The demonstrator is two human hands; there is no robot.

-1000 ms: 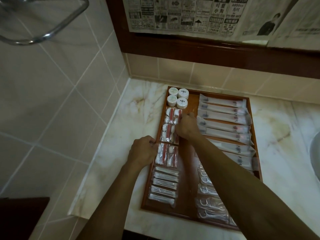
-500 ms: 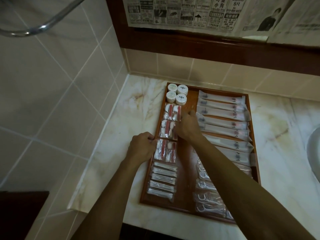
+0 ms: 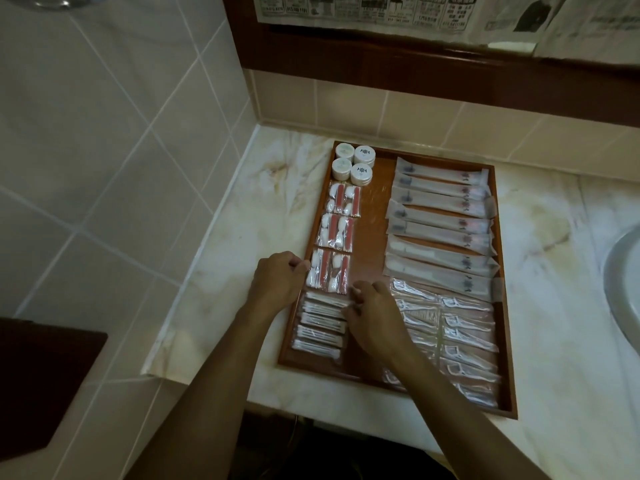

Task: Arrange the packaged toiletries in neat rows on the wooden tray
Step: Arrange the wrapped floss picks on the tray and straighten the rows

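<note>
Wooden tray (image 3: 375, 237): lies flat on the marble surface (image 3: 221, 258), in the corner just beside the tiled wall (image 3: 104, 140), its bare centre strip running far to near.
Round white jars (image 3: 353, 162): four in a square block at the tray's far-left corner, lids up.
Red-and-white packets (image 3: 337, 233): three pairs in a column down the tray's left side, just near of the jars.
Slim white packets (image 3: 320, 327): a stack of short rows at the tray's near-left corner, just near of the red-and-white column.
Long white sachets (image 3: 443, 220): laid crosswise in a column down the far-right half of the tray, overlapping slightly.
Floss-pick packets (image 3: 464, 337): clear wrappers in rows filling the near-right part of the tray.
Left hand (image 3: 277, 282): fingers curled at the tray's left rim, touching the edge of the nearest red-and-white pair; whether it pinches the packet cannot be told.
Right hand (image 3: 372, 315): over the tray's middle, fingertips (image 3: 353, 303) curled onto the right ends of the slim white packets, pinching at the top ones.
Sink (image 3: 623, 285): its pale rim shows at the right edge.
Newspaper (image 3: 415, 12): sheets fixed above a dark wooden rail at the far wall.
</note>
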